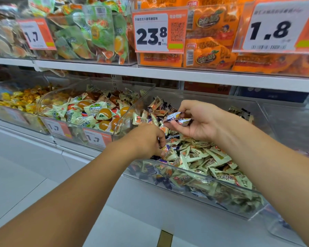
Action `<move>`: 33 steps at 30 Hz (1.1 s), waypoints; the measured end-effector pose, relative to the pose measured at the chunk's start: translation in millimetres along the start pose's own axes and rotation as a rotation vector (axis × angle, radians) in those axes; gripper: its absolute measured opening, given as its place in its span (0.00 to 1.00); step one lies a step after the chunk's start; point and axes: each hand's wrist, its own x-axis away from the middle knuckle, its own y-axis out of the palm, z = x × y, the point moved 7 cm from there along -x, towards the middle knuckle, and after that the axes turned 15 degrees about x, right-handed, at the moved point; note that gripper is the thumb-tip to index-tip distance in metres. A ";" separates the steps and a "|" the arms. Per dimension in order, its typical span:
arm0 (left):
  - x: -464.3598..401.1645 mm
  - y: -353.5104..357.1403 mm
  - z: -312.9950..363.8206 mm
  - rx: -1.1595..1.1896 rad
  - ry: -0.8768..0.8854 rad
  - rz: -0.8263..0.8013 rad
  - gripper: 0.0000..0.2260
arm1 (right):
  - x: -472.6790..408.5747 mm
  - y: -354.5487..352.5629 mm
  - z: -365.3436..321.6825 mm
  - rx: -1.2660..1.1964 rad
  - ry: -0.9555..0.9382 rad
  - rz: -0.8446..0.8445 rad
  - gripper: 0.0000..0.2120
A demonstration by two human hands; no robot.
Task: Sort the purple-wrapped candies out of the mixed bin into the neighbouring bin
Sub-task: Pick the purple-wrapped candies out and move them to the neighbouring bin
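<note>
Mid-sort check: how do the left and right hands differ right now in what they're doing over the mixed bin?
The right hand is raised above the pile, pinching a few purple-wrapped candies; the left hand is lower, down at the pile's surface. The right hand shows its palm side with its catch visible; the left hand shows its back, fingers curled into the cream wrappers, so any grasp is hidden. Both are over the mixed bin.
</note>
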 end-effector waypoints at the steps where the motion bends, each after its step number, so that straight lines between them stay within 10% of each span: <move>1: -1.1 0.4 -0.5 -0.013 0.002 -0.002 0.08 | 1.3 0.5 1.0 -0.028 0.019 -0.021 0.05; 9: 3.6 -12.8 -16.2 0.367 -0.131 0.080 0.07 | 4.1 -2.3 -1.0 -0.075 0.026 -0.001 0.07; 15: 9.7 -32.6 -19.9 0.520 -0.189 0.330 0.08 | 3.7 9.7 -24.1 1.271 -0.500 0.141 0.05; 22: 7.8 -24.5 -7.0 0.164 -0.051 0.192 0.07 | 1.1 31.1 0.1 2.051 -0.389 0.071 0.18; 28: 7.8 -13.0 -9.1 0.024 -0.060 0.046 0.13 | -5.8 23.7 -0.5 2.170 -0.315 0.062 0.28; 33: 0.3 -13.3 -12.6 -0.153 -0.063 0.089 0.16 | -13.0 26.4 4.0 2.063 -0.392 0.113 0.17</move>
